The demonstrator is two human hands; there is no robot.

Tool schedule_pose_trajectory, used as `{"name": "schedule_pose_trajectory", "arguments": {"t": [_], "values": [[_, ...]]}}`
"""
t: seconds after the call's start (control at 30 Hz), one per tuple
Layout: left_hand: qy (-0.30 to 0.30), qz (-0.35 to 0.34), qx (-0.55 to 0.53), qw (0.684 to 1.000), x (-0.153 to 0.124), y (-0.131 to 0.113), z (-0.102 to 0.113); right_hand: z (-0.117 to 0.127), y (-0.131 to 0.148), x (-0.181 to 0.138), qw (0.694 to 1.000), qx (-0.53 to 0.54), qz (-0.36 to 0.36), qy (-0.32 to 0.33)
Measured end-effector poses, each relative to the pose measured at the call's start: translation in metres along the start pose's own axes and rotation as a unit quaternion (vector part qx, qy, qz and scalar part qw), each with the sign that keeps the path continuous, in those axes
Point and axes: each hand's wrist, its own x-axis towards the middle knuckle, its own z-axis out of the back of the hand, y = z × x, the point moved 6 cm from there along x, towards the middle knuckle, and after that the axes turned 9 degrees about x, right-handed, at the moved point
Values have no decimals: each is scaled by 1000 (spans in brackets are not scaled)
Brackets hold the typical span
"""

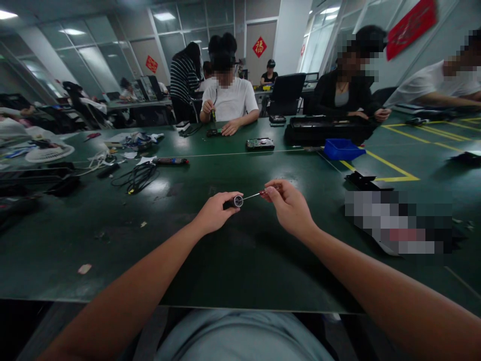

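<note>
While both forearms reach in over the near edge of a green desk [210, 271], two items are held between the hands; head view, sole entry.

Item 1: dark cylinder [228, 204], short, a pale ring at the end turned near and right. Held by the left hand [216, 211], fingers on the far side and thumb on the near, grasping the body.

Item 2: screwdriver [264, 192], thin shaft, dark red handle. Held by the right hand [290, 204], fingers pinched about the handle, shaft pointing left to the ringed end. Whether the tip enters the ring or only meets its right edge cannot be told at this size.

Risks, by judgement: tip skidding off the ring into the left fingers, since the shaft comes from the side and those fingers sit close; cylinder twisting loose, should the force outdo the pinch, no other support being visible; ring edge scratched by prying at a slant.

Position: cylinder between left thumb and fingers, ringed end showing just to the right of the fingertips. Right fingers apart from it, farther right, the bare shaft spanning the gap.

Surroundings: far left, black cables [150, 173] beside a red-tipped tool [171, 161]; far centre, hard drive [260, 144], near and right of a co-worker in a white shirt [238, 98]; far right, blue tray [341, 151]; near left, pale scrap [84, 269].
</note>
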Motion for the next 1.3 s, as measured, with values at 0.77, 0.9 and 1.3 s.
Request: {"name": "schedule_pose_trajectory", "arguments": {"t": [0.77, 0.9, 1.3], "values": [[3, -6, 7, 1000, 0, 0, -2, 0, 18, -4, 988, -144, 44, 15], [-1, -7, 14, 1000, 0, 0, -1, -6, 23, -7, 987, -129, 82, 53], [6, -8, 21, 1000, -1, -3, 0, -7, 21, -6, 983, -165, 39, 77]]}}
